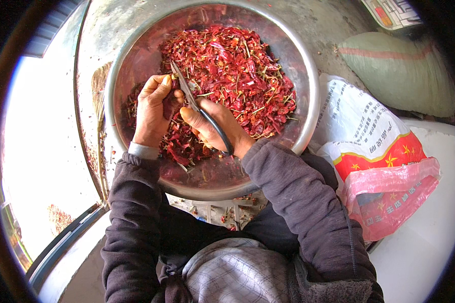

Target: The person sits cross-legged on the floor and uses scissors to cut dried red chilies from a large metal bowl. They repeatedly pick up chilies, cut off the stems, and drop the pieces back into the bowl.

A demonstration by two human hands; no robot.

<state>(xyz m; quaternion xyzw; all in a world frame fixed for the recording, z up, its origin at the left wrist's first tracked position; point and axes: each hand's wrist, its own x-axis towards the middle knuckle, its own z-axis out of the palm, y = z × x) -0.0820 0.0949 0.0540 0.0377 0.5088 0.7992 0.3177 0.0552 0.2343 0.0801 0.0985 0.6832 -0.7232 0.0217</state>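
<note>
A wide steel basin (311, 94) sits before me, holding a heap of cut dried red chili peppers (231, 68) with pale stem bits among them. Above its left half, my left hand (153, 104) pinches a dark red dried chili (170, 105), mostly hidden by the fingers. My right hand (222, 123) grips black-handled scissors (187, 89). Their blades point up and left, beside the left thumb and fingertips. The blades look nearly closed, and I cannot tell whether they touch the chili.
Right of the basin lies a printed plastic sack (364, 128), white, red and pink. Behind it rests a full pale green woven sack (394, 72). A straw broom (99, 91) stands at the basin's left, near a doorway. Scraps litter the floor (182, 204) below the basin.
</note>
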